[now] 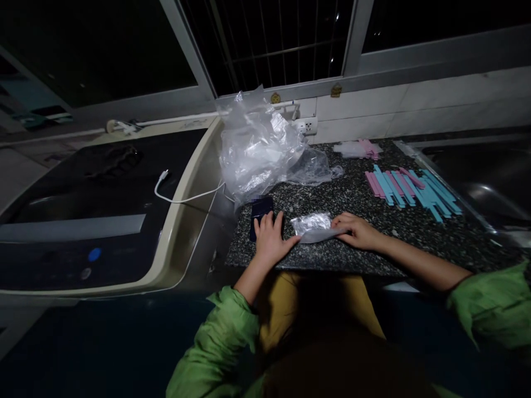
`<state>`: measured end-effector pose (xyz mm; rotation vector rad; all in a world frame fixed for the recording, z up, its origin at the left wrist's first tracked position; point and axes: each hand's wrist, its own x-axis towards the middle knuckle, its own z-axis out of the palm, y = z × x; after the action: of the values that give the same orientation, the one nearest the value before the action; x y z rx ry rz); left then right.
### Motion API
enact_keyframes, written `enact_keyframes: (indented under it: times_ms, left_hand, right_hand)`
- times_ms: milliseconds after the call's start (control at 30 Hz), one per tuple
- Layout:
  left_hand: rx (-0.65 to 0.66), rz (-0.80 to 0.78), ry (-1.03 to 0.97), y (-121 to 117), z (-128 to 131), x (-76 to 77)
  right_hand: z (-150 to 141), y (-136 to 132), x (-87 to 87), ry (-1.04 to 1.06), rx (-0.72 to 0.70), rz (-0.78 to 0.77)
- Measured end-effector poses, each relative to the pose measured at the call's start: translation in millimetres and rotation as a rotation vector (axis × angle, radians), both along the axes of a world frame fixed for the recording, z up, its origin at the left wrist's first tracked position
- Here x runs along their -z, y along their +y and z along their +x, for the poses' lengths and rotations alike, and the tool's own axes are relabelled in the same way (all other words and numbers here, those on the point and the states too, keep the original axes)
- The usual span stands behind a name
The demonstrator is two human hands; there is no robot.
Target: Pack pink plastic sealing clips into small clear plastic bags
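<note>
A small clear plastic bag (317,228) lies near the front edge of the dark speckled counter (319,257). My right hand (357,231) pinches the bag's right end between thumb and fingers. My left hand (271,237) rests with its fingers spread, the thumb tip at the bag's left corner. Those left fingertips reach over the lower part of a dark phone (262,208). To the right lie several flat blue strips (440,193) and pink strips (374,184), some overlapping. Whether anything is inside the bag I cannot tell.
A heap of clear plastic bags (265,149) stands against the wall by a power socket (307,126). A washing machine (174,221) with a white cable (186,200) is on the left. Pale and pink strips (359,148) lie at the back; a metal sink (489,193) is at right.
</note>
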<state>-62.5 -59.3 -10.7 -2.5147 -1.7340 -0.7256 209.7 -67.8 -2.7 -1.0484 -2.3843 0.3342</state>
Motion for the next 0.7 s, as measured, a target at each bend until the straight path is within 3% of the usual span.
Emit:
enact_keyframes:
  times_ms: [100, 233, 300, 367, 500, 700]
  left_hand:
    - [0.059, -0.048, -0.003, 10, -7, -6.0]
    - [0.316, -0.068, -0.156, 3, -8, -8.4]
    - [0.382, -0.100, -0.237, -4, -2, -4.6]
    - [0.355, -0.137, -0.293, -10, 7, 1.8]
    - [0.169, -0.156, -0.368, -13, 23, 13.7]
    - [0.040, -0.103, -0.282, -16, 29, 14.8]
  right_hand:
    - [-2, 3, 2.1, 0.050, 0.025, -0.056]
    - [-1, 8, 6.3, 0.107, 0.044, -0.109]
    - [-1, 9, 7.2, 0.125, 0.059, -0.131]
    - [-2, 11, 7.0, 0.142, 0.085, -0.170]
    - [-7, 15, 4.8, 0.154, 0.176, -0.341]
    - [-14, 23, 3.7, 0.090, 0.317, -0.424]
